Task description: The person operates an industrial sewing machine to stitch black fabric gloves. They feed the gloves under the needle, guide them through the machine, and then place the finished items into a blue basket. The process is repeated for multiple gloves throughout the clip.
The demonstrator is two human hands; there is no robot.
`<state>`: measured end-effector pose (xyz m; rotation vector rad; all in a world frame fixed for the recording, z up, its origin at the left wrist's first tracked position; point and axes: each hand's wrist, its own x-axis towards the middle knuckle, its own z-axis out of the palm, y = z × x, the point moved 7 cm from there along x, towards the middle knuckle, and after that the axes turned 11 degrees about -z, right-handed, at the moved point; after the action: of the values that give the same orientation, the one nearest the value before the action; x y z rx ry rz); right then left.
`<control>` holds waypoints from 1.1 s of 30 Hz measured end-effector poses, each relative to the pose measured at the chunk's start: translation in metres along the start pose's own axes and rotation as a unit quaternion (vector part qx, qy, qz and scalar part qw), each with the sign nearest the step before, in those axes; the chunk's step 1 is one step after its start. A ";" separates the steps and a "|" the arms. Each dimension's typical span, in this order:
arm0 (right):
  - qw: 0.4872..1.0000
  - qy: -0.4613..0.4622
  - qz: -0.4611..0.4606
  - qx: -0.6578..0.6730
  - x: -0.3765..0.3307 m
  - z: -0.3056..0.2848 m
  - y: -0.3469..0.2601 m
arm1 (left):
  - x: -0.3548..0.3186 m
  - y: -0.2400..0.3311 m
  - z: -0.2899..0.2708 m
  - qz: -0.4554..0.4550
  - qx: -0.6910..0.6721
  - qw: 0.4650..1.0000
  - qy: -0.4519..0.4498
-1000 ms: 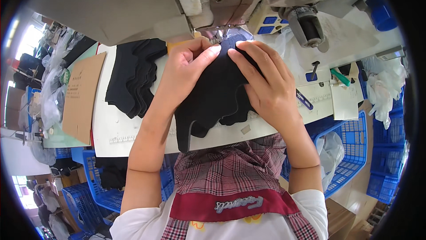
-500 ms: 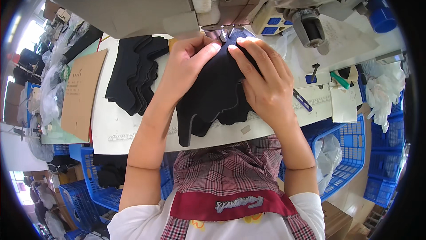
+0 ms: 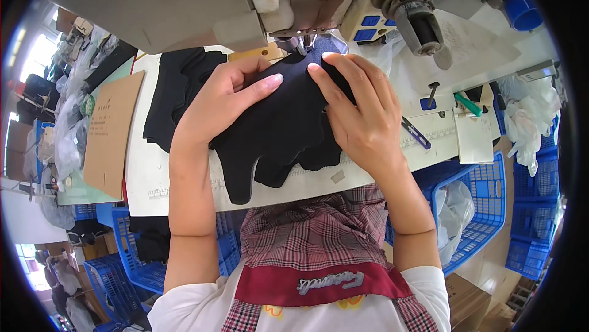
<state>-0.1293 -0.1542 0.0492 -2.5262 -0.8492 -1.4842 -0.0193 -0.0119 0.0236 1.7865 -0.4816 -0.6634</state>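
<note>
At the small metal presser foot of our off-white sewing machine, the wavy-edged black fabric piece lies across the white tabletop. Our left hand rests on it, thumb wide of its fingers; our right hand lies fingers extended; can't tell if pinching. We'd feed flat, steer lightly, fingertips clear.

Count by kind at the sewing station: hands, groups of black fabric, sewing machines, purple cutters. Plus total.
Hands: 2 (left hand, right hand)
Black fabric groups: 2 (fabric under the hands, stack at left; layers not countable)
Sewing machine: 1
Purple cutter: 1
Total: 6
</note>
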 end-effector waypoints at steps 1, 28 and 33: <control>1.000 0.002 -0.002 -0.003 0.000 0.000 0.000 | 0.001 -0.003 -0.002 0.004 0.003 1.000 -0.004; 0.997 0.043 -0.046 0.044 -0.011 -0.003 0.000 | 0.002 -0.015 0.023 0.038 -0.175 0.978 0.104; 0.995 0.080 -0.058 0.023 -0.009 -0.001 0.012 | -0.019 -0.023 0.009 0.131 -0.089 0.955 0.252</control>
<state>-0.1270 -0.1679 0.0447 -2.3243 -1.0072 -1.6527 -0.0392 0.0003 0.0035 1.6061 -0.2896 -0.0515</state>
